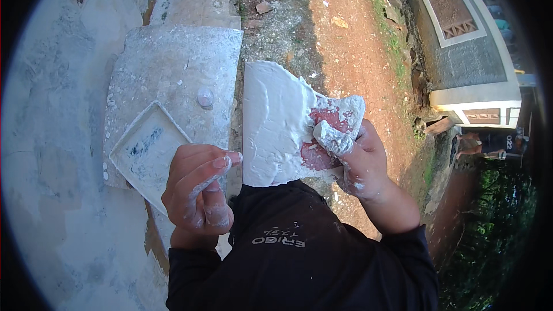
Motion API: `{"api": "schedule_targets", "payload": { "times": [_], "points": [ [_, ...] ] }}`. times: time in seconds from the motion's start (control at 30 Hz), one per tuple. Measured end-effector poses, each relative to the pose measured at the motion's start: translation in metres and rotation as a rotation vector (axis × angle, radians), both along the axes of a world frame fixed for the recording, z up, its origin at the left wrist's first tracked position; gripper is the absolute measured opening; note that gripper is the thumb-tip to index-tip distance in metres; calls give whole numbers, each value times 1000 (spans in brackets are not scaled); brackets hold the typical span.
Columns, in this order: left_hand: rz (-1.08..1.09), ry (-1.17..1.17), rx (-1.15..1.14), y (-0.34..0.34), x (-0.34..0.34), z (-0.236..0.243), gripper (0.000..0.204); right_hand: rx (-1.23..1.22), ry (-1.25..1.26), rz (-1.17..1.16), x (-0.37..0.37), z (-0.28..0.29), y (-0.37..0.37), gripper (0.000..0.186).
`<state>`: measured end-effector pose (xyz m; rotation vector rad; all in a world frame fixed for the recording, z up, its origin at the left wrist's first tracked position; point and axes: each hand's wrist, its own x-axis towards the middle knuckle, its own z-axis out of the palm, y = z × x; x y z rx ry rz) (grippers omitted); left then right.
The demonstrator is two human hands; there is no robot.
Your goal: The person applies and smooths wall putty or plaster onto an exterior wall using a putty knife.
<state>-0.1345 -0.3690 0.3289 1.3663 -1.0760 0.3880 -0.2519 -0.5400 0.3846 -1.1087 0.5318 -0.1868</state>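
Because the right hand (pixel 368 164) grips a flat, reddish plate (pixel 315 158) under thick white paste (pixel 273 121), before the black shirt (pixel 345 265), keeping level seems best; whether the left hand (pixel 199 190) pinches anything, I cannot tell.

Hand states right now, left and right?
Left hand: open, fingers loosely curled, nothing visible in it.
Right hand: closed, holding a red plate coated with white paste.

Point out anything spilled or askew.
The square tray sits askew on the pale board, one corner past its edge. The board looks spattered, and white paste cakes the thumb of the right hand, not just the red tool.
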Motion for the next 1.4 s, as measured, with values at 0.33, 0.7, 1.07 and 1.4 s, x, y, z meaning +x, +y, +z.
{"api": "schedule_targets", "payload": {
  "times": [0.33,0.7,1.07,1.4],
  "points": [
    [394,372,-93,-246,131,-87,23,39,-15,303,183,-127,-283,28],
    [807,440,185,-462,372,-114,23,221,121,523,520,-193,-511,24],
    [1155,626,184,-480,638,-99,37,296,124,721,911,-174,-517,25],
    [736,544,492,-442,1123,-167,27,370,161,611,1304,-312,-466,25]
  ]
}}
